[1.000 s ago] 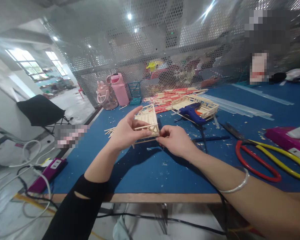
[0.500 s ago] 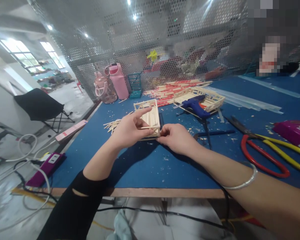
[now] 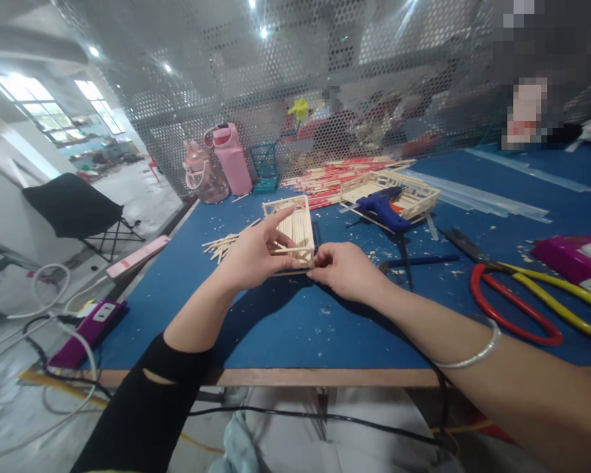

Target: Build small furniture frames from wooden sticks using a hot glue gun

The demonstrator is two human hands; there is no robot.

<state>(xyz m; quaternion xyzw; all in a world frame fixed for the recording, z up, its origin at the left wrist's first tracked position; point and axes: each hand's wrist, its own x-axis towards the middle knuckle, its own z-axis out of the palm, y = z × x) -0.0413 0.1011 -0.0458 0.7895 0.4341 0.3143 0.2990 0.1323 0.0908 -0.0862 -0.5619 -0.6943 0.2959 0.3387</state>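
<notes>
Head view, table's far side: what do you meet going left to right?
Pink water bottle → teal mesh basket → pile of red-and-wood sticks → blue glue gun → red-and-yellow scissors → magenta box.

Colour survey: desk and items about the hands

Pale natural-wood stick frame (image 3: 295,230) between the hands; desk (image 3: 285,328) deep blue, flecked with pale chips. Beyond the hands: blue glue gun (image 3: 383,211), pink bottle (image 3: 232,159). Right of the hands: red-and-yellow-handled scissors (image 3: 526,305), magenta box (image 3: 571,263). Left sleeve (image 3: 148,407) black.
</notes>
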